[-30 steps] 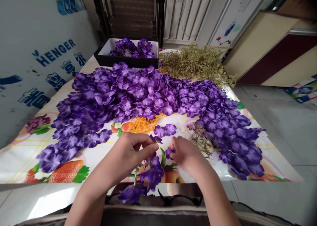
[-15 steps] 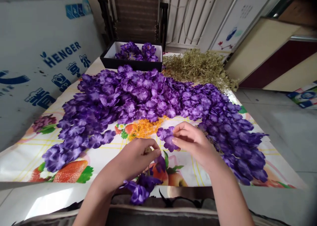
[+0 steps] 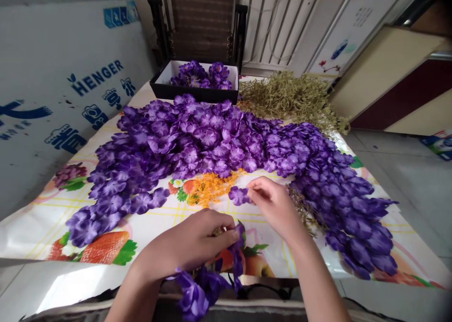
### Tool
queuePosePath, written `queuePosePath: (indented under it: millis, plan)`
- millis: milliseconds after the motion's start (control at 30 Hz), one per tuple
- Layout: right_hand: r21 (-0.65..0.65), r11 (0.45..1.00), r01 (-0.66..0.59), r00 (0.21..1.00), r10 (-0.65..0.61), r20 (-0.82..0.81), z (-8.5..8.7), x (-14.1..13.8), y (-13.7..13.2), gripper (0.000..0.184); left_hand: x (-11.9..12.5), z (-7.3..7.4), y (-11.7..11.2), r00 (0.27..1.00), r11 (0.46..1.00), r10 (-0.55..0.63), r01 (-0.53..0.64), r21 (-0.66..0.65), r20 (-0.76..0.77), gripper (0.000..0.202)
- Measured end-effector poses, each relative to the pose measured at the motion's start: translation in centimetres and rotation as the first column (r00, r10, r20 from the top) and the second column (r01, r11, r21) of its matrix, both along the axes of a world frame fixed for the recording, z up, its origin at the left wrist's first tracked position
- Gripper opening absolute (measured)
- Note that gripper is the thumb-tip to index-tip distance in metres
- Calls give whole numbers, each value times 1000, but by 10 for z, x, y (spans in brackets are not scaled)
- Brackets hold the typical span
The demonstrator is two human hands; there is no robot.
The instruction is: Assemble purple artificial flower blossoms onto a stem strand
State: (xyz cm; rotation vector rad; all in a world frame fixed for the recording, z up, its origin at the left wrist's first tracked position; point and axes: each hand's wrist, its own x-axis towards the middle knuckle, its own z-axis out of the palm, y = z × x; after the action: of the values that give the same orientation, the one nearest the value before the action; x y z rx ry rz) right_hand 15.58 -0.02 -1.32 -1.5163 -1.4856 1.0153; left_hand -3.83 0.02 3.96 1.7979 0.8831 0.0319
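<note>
My left hand [image 3: 201, 237] is closed in a pinch around the stems of a small bunch of artificial purple flowers [image 3: 194, 296]. The blooms hang below it at the table's front edge, and another purple bloom [image 3: 239, 256] dangles beside the fingertips. The stems are mostly hidden by the fingers. To the right, my right hand [image 3: 273, 204] has thumb and forefinger closed on the edge of a single purple petal piece [image 3: 238, 196], just over the tablecloth. Behind both hands spreads a large heap of purple petal pieces [image 3: 205, 136].
Small orange sprigs [image 3: 212, 188] lie mid-table. Green-brown stems [image 3: 293, 96] are piled at the back right, with more stems [image 3: 305, 213] beside my right wrist. A black box [image 3: 197, 94] of finished-looking purple flowers stands at the back, before a chair [image 3: 201, 20]. A white HENGER-printed panel [image 3: 70, 100] borders the left.
Two petal pieces were at my right fingertips; now one shows there. More purple hangs by my left fingertips. The bunch sits slightly lower, and the view has shifted a little left.
</note>
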Motion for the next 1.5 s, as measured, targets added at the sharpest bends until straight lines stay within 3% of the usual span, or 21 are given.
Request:
queuePosePath:
  millis: [100,367,667,867,1167,1500]
  plan:
    - [113,990,88,987,-102,124,-17,-3,13,10,0,0,3,994,998,-66,66,-5,-84,30]
    - [155,986,-58,943,4,332,-40,-23,30,16,5,2,6,992,997,-79,76,-33,-97,27]
    - [142,987,-79,844,-10,537,-43,-30,35,20,2,-1,5,987,996,-87,86,-11,-138,28]
    - [148,981,-122,854,28,520,-43,-31,34,27,2,5,3,987,997,-77,75,-24,-141,26]
    - [129,982,-141,855,55,515,-43,-28,34,17,8,3,1,988,995,-90,93,20,-124,27]
    - [185,978,-96,943,30,332,-42,-20,27,17,16,2,-1,984,992,-122,126,25,-131,27]
